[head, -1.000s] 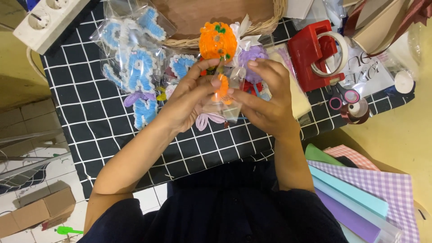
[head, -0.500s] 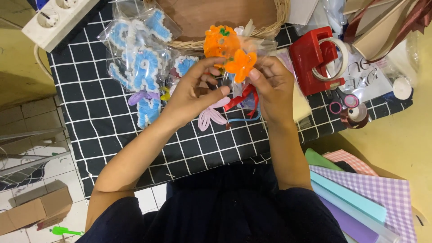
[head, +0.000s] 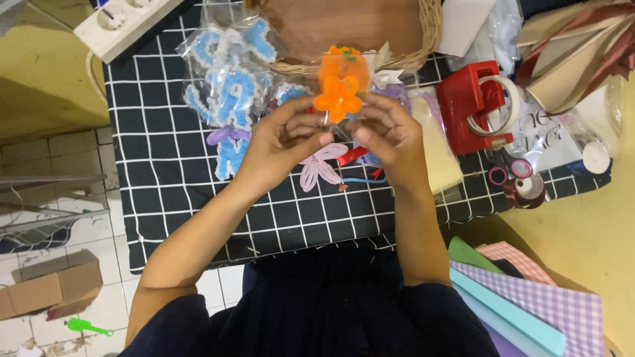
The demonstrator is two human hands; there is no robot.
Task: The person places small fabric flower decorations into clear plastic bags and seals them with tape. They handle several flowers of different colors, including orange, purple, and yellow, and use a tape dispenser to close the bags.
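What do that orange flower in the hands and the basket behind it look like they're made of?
Orange flower: looks like fuzzy chenille wire or yarn, matte, with soft ridged petals; hard to say which. Basket: seems woven wicker or rattan, its tan rim showing braided strands.

A home craft corner: checked bench (head: 198, 218) on tiled floor (head: 40, 264), tape dispenser (head: 473, 109) beside a basket (head: 430, 26), paper sheets (head: 529, 297).

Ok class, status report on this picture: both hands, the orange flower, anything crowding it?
Left hand and right hand pinch the orange flower together. Flower raised above the checked cloth. Pink flower lies underneath; blue packets beside.
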